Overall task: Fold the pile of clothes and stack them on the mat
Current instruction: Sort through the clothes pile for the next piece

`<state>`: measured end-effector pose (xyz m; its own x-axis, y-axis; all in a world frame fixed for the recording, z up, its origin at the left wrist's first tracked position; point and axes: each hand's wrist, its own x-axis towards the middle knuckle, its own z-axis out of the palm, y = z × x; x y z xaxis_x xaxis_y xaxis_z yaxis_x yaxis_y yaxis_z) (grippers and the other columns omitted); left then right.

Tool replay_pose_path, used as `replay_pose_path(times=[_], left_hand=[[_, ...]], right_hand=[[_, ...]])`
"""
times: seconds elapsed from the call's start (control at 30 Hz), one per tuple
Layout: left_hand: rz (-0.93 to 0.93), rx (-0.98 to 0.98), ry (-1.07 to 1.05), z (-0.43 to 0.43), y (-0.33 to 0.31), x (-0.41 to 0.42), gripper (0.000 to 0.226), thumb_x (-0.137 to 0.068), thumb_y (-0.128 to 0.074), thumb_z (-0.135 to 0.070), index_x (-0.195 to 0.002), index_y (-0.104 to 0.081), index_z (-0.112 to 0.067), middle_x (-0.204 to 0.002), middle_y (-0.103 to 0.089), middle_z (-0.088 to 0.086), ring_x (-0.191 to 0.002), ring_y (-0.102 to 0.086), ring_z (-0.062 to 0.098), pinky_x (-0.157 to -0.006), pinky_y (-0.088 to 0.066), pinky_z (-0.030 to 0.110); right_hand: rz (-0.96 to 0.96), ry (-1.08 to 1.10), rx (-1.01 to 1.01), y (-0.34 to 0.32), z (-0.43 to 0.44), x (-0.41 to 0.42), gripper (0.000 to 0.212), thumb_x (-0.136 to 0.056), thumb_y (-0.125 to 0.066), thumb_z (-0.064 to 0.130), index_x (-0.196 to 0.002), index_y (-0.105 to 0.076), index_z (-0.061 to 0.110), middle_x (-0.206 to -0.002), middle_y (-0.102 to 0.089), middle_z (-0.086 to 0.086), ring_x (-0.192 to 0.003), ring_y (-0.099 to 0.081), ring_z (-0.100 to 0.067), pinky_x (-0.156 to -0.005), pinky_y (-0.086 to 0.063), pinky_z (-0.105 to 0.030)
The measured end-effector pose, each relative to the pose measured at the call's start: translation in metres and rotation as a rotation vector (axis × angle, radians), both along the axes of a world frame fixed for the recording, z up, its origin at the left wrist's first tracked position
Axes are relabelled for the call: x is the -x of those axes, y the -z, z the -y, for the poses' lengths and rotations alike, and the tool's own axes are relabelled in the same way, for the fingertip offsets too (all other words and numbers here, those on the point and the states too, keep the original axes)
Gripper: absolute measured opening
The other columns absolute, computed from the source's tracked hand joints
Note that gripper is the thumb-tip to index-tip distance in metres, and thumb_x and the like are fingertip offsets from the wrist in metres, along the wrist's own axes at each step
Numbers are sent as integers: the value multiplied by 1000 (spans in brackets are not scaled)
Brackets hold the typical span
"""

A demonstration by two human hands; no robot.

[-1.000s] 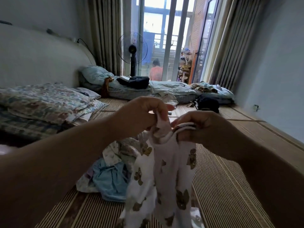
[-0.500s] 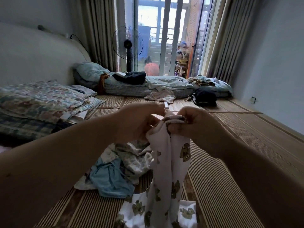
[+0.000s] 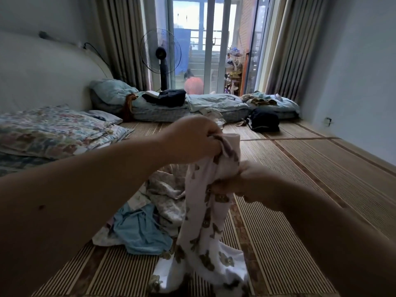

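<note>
Your left hand [image 3: 192, 140] is raised above the pile of clothes [image 3: 162, 196], its fingers curled tight round the top edge of a white bear-print garment [image 3: 205, 224]. Your right hand [image 3: 255, 185] sits lower, just right of the pile, and pinches a bunched fold of the same garment partway down. The cloth hangs from both grips, and its bottom end crumples on the woven mat [image 3: 300, 200] just in front of the pile. A light blue garment [image 3: 139, 230] lies on the pile's near side. Folded floral bedding [image 3: 53, 129] lies left of the pile. Well beyond the pile sit a black bag [image 3: 264, 123] and a standing fan [image 3: 160, 52].
</note>
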<state>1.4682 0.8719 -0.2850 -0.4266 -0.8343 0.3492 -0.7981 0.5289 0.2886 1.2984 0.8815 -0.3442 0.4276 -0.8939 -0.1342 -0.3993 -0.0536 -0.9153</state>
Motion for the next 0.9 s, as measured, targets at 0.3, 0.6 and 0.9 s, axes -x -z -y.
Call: replay_pose_path(times=[0.3, 0.6, 0.9], left_hand=[[-843, -460, -99, 27, -29, -17, 30, -82, -71, -20, -107, -66, -3, -102, -72, 14, -88, -71, 28, -74, -60, 38], [-1067, -697, -128, 29, -5, -39, 10, -91, -57, -24, -96, -63, -18, -85, -68, 3, -71, -63, 16, -57, -55, 24], [-1073, -991, -337, 13, 125, -66, 41, -76, -63, -28, -112, -67, -8, -103, -64, 21, -88, -59, 32, -75, -46, 38]], right_hand=[[301, 33, -153, 61, 8, 27, 31, -83, -69, 20, -106, -66, 0, -108, -69, -19, -100, -68, -33, -85, -57, -40], [400, 188, -8, 2, 21, 106, 37, -66, -72, 26, -95, -68, 3, -93, -72, -17, -75, -70, -27, -64, -59, -33], [-488, 100, -13, 21, 67, 83, 18, -87, -67, 25, -98, -70, 12, -90, -71, -5, -83, -67, -19, -73, -54, -26]])
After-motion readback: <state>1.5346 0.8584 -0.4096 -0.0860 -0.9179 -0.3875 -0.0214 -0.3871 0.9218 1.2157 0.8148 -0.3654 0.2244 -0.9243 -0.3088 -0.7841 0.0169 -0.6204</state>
